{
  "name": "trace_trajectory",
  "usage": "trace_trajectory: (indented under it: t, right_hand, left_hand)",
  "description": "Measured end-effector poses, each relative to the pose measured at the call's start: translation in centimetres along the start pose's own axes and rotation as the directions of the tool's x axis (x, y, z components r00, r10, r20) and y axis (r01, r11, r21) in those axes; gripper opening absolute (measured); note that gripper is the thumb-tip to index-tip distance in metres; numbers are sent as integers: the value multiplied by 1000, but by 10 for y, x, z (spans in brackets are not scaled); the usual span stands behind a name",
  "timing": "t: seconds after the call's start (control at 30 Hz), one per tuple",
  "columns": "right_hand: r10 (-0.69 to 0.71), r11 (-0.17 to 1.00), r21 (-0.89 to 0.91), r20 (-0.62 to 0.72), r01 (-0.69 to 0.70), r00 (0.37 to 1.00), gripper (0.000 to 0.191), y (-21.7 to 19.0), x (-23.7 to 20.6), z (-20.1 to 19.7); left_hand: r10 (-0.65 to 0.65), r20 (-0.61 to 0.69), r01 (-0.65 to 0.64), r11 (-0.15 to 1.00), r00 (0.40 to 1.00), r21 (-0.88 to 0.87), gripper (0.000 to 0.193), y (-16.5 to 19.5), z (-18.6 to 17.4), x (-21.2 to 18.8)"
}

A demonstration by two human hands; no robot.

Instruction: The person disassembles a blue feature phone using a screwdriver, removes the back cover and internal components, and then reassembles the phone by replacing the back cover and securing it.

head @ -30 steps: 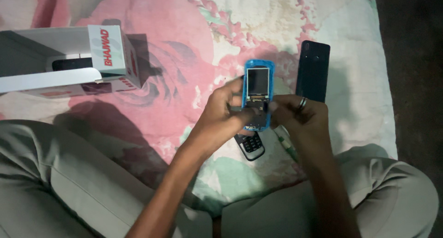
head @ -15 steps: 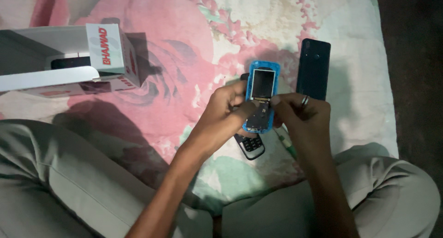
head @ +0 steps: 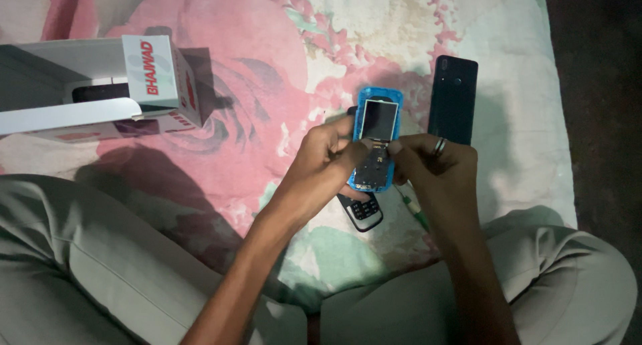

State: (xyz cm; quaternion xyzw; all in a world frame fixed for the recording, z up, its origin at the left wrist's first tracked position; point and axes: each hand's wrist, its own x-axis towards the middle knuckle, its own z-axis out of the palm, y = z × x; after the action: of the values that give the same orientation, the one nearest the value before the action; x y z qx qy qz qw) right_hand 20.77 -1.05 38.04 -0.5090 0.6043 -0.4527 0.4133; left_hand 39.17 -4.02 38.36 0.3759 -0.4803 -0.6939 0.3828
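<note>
Blue phone frame (head: 376, 144), keypad removed and circuit exposed, sits above the floral bedsheet (head: 267, 84), pinched between left hand (head: 328, 159) and right hand (head: 435, 168). It looks light, stiff, fragile; best gripped by its edges.

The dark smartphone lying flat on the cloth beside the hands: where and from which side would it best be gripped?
Judging from its pose, the dark smartphone is best pinched across its two long edges near the far half, coming from above. It lies flat and lengthwise on the floral cloth, and its near end sits close to the right hand, so the far half looks freer.
</note>
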Motion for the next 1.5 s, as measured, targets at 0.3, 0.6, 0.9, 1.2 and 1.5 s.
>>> trace_trajectory:
  t: [0.3,0.6,0.9,1.2,1.5]
  right_hand:
    - [-3,1000,-17,-5,3,1000,11,0,-1,1]
    - [-9,1000,-18,38,10,999,13,-5,-3,1]
    - [21,998,-59,4,-21,1000,14,-6,-3,2]
    - [-202,948,-253,-21,191,979,17,-19,-6,-2]
    - [-496,642,-548,237,537,835,25,-27,-14,4]
  left_hand:
    - [-21,-9,21,1000,1000,22,35,2,1,0]
    - [-18,7,18,1000,1000,-1,36,1,1,0]
    - [-3,-2,3,999,1000,40,37,2,2,1]
    - [2,1,-1,999,1000,-43,39,4,0,0]
    - [-27,-94,21,998,995,-66,43,1,-1,2]
